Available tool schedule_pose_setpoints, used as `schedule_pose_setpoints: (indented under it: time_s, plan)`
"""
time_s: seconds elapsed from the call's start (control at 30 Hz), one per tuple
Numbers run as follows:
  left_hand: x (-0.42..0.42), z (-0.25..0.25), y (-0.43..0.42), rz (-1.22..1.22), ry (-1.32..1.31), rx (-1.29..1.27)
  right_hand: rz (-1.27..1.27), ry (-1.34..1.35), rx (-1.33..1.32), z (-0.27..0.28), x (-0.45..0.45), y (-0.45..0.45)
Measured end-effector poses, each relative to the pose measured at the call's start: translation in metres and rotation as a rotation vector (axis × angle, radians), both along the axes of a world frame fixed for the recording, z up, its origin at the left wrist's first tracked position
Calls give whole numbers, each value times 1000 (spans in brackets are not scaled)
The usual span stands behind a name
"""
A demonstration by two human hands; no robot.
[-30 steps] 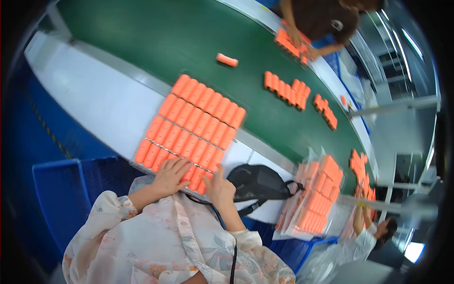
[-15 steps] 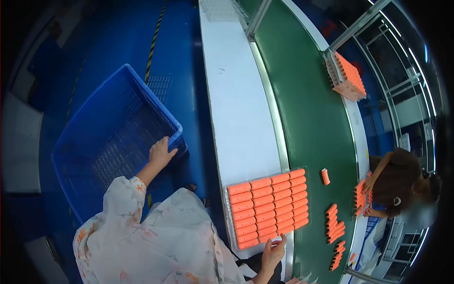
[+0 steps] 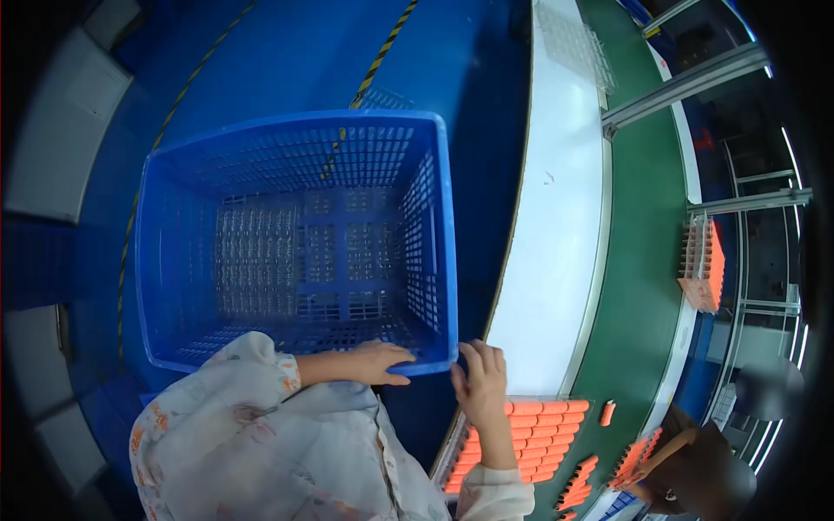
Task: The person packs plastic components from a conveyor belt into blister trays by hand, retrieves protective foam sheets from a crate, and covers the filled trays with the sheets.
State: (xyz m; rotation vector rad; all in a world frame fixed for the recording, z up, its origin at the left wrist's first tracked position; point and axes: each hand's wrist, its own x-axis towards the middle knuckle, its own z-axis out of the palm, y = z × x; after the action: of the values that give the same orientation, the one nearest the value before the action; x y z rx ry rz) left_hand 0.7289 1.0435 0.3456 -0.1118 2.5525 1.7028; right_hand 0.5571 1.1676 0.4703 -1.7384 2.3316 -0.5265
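The left hand was on the near rim of the blue crate, close to its near right corner. Its fingers went over the rim and its thumb lay on the near side, so the rim was held between them. The right hand was just beside that same corner, with its fingers bent and partly closed; I cannot tell if they had hold of the crate or only touched it. The crate stood at the left of the tabletop, its open top turned up, and on its bottom, in the left part, lay a clear tray.

At the near end of the tabletop, to the right of the right hand, orange pieces lay side by side in rows. To the right ran a green belt, which carried a single piece and a smaller group. Beyond the belt, near right, a co-worker's hand was at more pieces. Farther along the belt's right side stood an orange stack
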Motion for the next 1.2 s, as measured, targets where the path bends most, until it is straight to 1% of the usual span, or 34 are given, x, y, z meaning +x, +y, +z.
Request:
schedule_pose_setpoints:
  time_s: [0.07, 0.1, 0.13, 0.17, 0.2, 0.23, 0.3, 0.33, 0.37, 0.4, 0.43, 0.5, 0.53, 0.6, 0.7, 0.73, 0.77, 0.83, 0.9, 0.97, 1.03, 1.07, 1.13, 1.2]
  plan:
    - [9, -8, -37, 175, -239, 326, 66, -44, -11, -26, 6, -25]
    - [15, -23, -50, 434, -240, 343, 74, -54, -1, -39, 8, -28]
    - [27, -63, -64, 584, -203, 154, 70, -50, 16, -49, 10, -26]
    - [47, -105, -75, 656, -311, -22, 65, -44, 31, -60, 11, -22]
    - [74, -150, -83, 610, -450, -194, 59, -36, 44, -68, 12, -19]
    - [96, -171, -91, 488, -733, -326, 59, -11, 41, -74, 12, -17]
    - [141, -232, -89, 414, -1031, -493, 57, 30, 32, -84, 17, -10]
    - [158, -259, -86, 389, -1079, -465, 71, 78, 19, -92, 18, -7]
    - [174, -283, -82, 364, -1130, -437, 70, 72, 7, -96, 16, -6]
    - [177, -296, -80, 342, -1182, -410, 71, 65, -6, -99, 15, -5]
    - [176, -312, -80, 380, -1181, -402, 71, 55, -19, -100, 15, -3]
    - [174, -313, -80, 452, -1193, -383, 77, 47, -32, -104, 14, -3]
    - [180, -305, -75, 531, -1144, -394, 83, 39, -31, -104, 14, -2]
    - [160, -253, -80, 710, -1004, -428, 94, 39, -40, -101, 12, 0]
    - [207, -233, -98, 893, -530, -608, 114, 37, -49, -97, 13, 1]
    - [212, -207, -107, 970, -466, -568, 152, -5, -32, -92, 11, 2]
    - [213, -166, -115, 1039, -400, -519, 153, -59, -58, -86, 10, 7]
    - [213, -96, -109, 1064, -279, -524, 136, -144, -103, -73, 9, 18]
    - [209, -49, -88, 1107, -159, -399, 98, -149, -141, -47, 5, 35]
    - [175, 8, -58, 1057, -35, -452, -12, -123, -188, -22, 3, 60]
    - [130, 56, -32, 953, 171, -395, -117, -81, -178, -2, 3, 95]
    - [115, 64, -28, 880, 276, -388, -186, -79, -154, 8, 6, 118]
    - [84, 79, -24, 752, 482, -376, -409, -73, -202, 15, 18, 165]
    - [39, 114, -11, 535, 728, -494, -633, -108, -245, 10, 29, 221]
